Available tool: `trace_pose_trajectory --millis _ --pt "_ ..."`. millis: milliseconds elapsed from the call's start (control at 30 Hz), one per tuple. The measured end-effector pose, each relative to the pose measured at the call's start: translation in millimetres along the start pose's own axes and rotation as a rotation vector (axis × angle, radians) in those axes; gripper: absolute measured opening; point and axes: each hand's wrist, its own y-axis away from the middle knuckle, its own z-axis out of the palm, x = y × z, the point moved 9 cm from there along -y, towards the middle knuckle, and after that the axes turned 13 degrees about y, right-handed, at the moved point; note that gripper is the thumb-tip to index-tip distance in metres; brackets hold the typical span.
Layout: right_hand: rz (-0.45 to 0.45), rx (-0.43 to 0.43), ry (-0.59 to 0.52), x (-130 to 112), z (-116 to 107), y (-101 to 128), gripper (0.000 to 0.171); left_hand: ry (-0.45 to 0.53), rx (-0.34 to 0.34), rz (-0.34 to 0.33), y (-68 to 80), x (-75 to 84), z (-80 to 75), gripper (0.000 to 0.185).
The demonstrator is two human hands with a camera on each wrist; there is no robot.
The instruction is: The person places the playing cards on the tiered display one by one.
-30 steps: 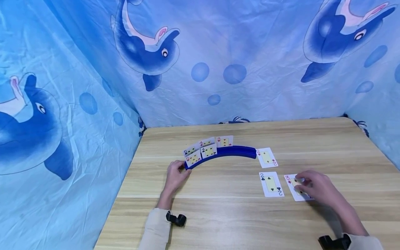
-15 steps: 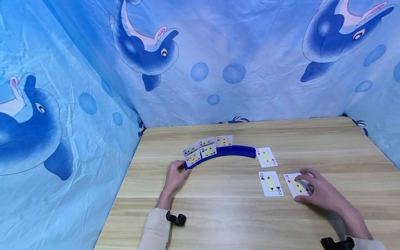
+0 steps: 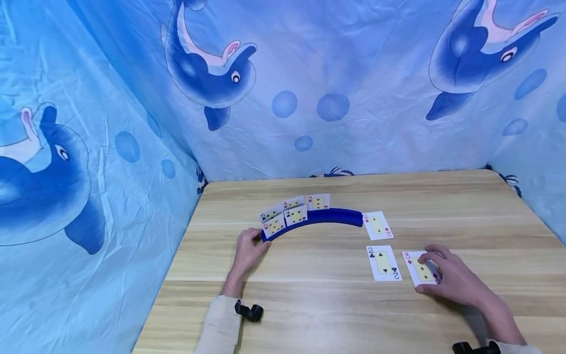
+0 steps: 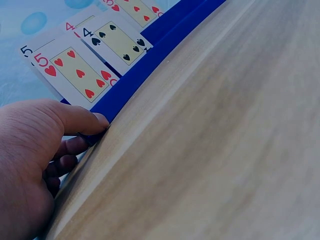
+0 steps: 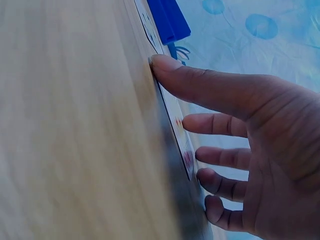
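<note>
My left hand [image 3: 249,251] pinches the left end of a curved blue playing card holder [image 3: 338,216], thumb in front. Cards stand in the holder's left part: a five of hearts [image 4: 75,75] and a four of spades [image 4: 116,45] in front, with a black five [image 3: 268,213], a red four [image 3: 292,202] and a hearts card [image 3: 318,201] behind, partly covered. At the right, my right hand [image 3: 460,278] is spread over a three of diamonds [image 3: 415,276] lying face up. Its thumb is at the card's near edge and its fingertips reach over the card, covering the right side.
A two of clubs [image 3: 383,263] lies face up left of the three. Farther back, a two of diamonds [image 3: 378,226] lies beside the holder's right end. Blue dolphin-print cloth [image 3: 376,142] hangs behind and left of the wooden table [image 3: 318,305].
My right hand's thumb has moved toward me to the three of diamonds' near edge, and the fingers have spread wider. The left hand has kept its hold on the card holder.
</note>
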Motion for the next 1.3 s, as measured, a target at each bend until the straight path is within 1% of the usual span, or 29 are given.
trace_pose_trajectory --millis 167,333,633,867,967,1133,1300 --pt "0.016 0.007 0.025 -1.2 0.2 -0.3 0.068 0.001 -0.002 0.009 0.3 0.3 0.8 0.035" --pt "0.002 0.03 0.025 -3.6 -1.6 -1.2 0.068 0.003 0.002 0.016 -0.9 0.2 -0.3 0.035" --pt "0.005 0.03 0.038 -5.2 -3.1 -0.5 0.068 0.014 -0.001 -0.002 -1.0 -1.2 -0.1 0.036" --pt "0.021 0.037 0.048 -4.8 -2.6 -1.9 0.065 0.012 0.003 0.021 -0.2 1.8 -0.8 0.035" --pt "0.022 0.043 0.043 -5.2 -3.5 -2.9 0.064 0.011 0.004 0.02 -0.1 2.1 -1.3 0.035" --pt "0.039 0.029 0.045 -4.6 -2.8 -3.8 0.063 0.003 0.001 0.002 -0.3 0.1 -1.4 0.036" --pt "0.042 0.019 0.065 -4.2 -2.5 -4.8 0.061 -0.003 0.002 0.017 0.3 1.6 -1.0 0.035"
